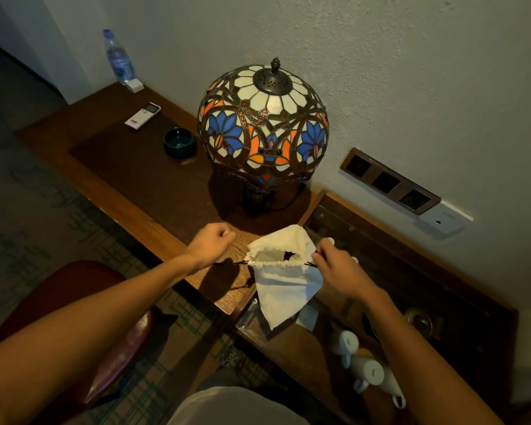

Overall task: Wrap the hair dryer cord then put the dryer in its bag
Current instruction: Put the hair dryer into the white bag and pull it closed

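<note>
A white cloth drawstring bag point(284, 285) hangs over the front corner of the wooden desk point(153, 185). Its gathered mouth point(276, 262) is partly drawn, and a small dark shape shows inside; the hair dryer itself is hidden. Black drawstrings run out of both sides of the mouth. My left hand point(210, 243) is a closed fist just left of the bag, gripping the left string. My right hand point(337, 265) pinches the right string at the bag's right edge. The two hands are spread apart with the strings taut between them.
A stained-glass table lamp point(262, 124) stands right behind the bag. Further left on the desk are a dark ashtray point(179, 142), a white remote point(142, 115) and a water bottle point(119, 58). White mugs point(367, 371) sit on a lower shelf at right. A red chair point(74, 289) stands at left.
</note>
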